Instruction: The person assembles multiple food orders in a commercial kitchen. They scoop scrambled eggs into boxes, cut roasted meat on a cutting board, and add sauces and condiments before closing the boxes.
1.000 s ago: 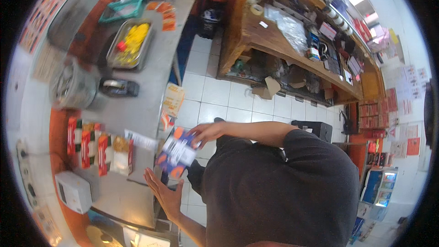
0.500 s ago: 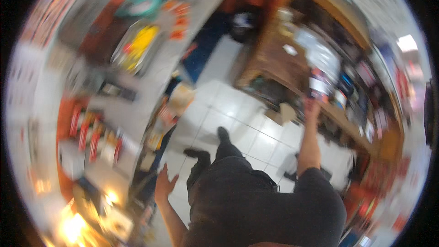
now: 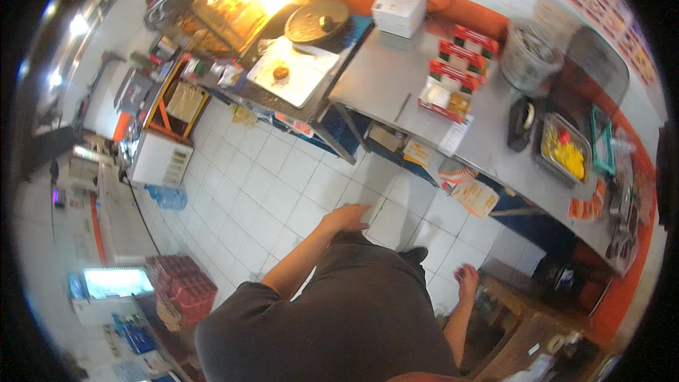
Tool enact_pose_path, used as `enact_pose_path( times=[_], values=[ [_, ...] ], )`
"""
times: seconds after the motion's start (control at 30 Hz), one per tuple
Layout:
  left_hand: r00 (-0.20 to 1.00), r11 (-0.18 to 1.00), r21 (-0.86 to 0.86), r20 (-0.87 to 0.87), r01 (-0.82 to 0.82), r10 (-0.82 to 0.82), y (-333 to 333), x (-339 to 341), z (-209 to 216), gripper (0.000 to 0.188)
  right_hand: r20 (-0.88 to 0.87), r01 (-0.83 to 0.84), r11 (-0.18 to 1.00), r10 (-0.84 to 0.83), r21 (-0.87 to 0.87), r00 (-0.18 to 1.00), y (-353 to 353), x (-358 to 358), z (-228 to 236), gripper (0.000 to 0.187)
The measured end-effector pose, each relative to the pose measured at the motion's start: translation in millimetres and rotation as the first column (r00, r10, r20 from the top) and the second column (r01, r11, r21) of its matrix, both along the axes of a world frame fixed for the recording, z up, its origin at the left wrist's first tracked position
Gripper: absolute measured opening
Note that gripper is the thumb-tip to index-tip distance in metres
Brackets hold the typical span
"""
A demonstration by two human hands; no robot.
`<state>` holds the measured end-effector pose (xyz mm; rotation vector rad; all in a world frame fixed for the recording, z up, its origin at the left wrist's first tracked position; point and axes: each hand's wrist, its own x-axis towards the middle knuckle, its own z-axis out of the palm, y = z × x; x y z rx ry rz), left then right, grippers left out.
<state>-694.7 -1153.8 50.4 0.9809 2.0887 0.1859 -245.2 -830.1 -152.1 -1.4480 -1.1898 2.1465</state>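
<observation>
My left hand (image 3: 346, 218) hangs over the tiled floor in front of my body, fingers stretched out, holding nothing. My right hand (image 3: 467, 281) is low at my right side, fingers loosely apart and slightly blurred, with nothing visible in it. It is nearest to a wooden cabinet (image 3: 520, 339). Beyond both hands runs a metal counter (image 3: 396, 78). On it stand several open red and white boxes (image 3: 445, 92), one with food inside, and a metal tray (image 3: 552, 147) holding yellow and red items. A black tape dispenser (image 3: 521, 124) lies between them.
A white board (image 3: 300, 74) with a small brown round piece lies beside a round dark pan (image 3: 317, 22) and a brightly lit oven (image 3: 244, 3). A white printer (image 3: 399, 10) stands at the back. Red crates (image 3: 180, 290) are at left; papers (image 3: 474, 197) hang off the counter.
My view and body have turned left, bringing the counter ahead. My right hand has let go of the dark labelled bottle-like thing it held over the wooden furniture and has dropped to my side.
</observation>
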Motion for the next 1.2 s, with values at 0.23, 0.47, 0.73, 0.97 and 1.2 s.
enact_pose_path(
  times=[0.23, 0.47, 0.73, 0.97, 1.2],
  values=[
    [0.893, 0.891, 0.05, 0.003, -0.45, 0.451, -225, -33, -16, 0.082, 0.093, -0.73, 0.524, 0.782, 0.438, 0.617, -62, -418, 136, 0.018],
    [0.482, 0.482, 0.027, -0.023, -0.876, 0.876, -400, -51, -14, 0.085, 0.189, -0.686, 0.176, 0.887, 0.706, 0.422, -257, -681, 219, 0.021],
    [0.121, 0.057, 0.353, 0.163, -0.934, 0.979, -440, -113, -5, 0.064, 0.568, -0.486, -0.443, 0.811, 0.754, 0.143, -407, -910, 261, 0.044],
    [0.081, 0.011, 0.388, 0.164, -0.921, 0.983, -480, -221, -4, 0.051, 0.714, -0.632, -0.356, 0.487, 0.688, 0.503, -462, -1125, 213, 0.071],
    [0.151, 0.14, 0.556, -0.026, -0.819, 0.988, -555, -335, -14, 0.043, 0.871, -0.735, -0.468, 0.258, 0.491, 0.419, -425, -1234, 170, 0.071]
  ],
)
